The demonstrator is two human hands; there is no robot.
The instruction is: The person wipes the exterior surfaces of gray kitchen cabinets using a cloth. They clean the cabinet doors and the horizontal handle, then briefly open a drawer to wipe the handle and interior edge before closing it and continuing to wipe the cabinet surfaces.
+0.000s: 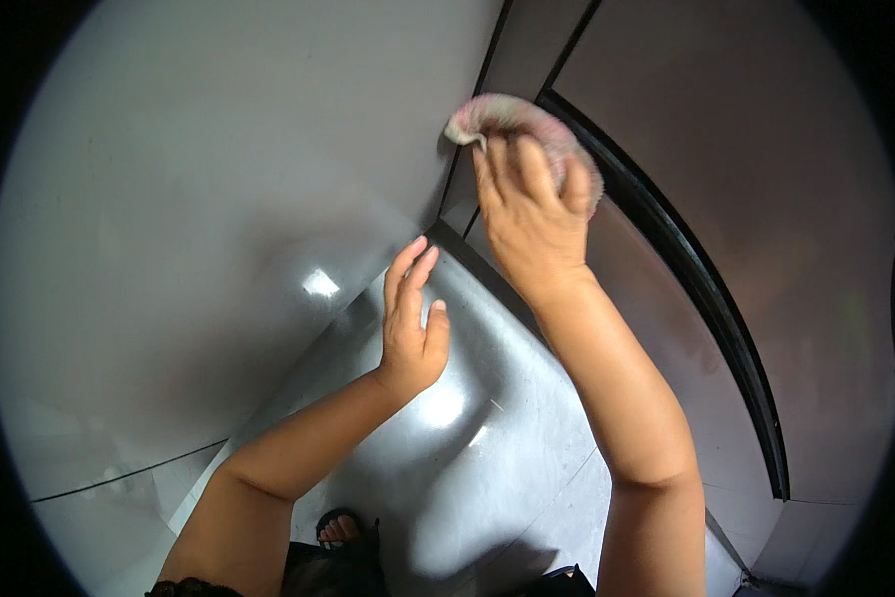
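Observation:
A pale cloth [520, 111] with pink patches lies bunched under my right hand [535, 219]. The fingers of that hand press it against the brownish-grey panel wall, close to the corner and the black curved strip. My left hand [411, 323] is held up in the air near the same corner, lower and to the left. Its fingers are stretched out, the thumb stands apart, and nothing is in it. Part of the cloth is hidden behind my right fingers.
A smooth light-grey wall [189, 179] rises on the left. On the right, a black strip [686, 249] curves along the panelled wall [786, 169]. Below is a shiny grey floor [507, 428] with light reflections. A sandalled foot [339, 527] shows at the bottom.

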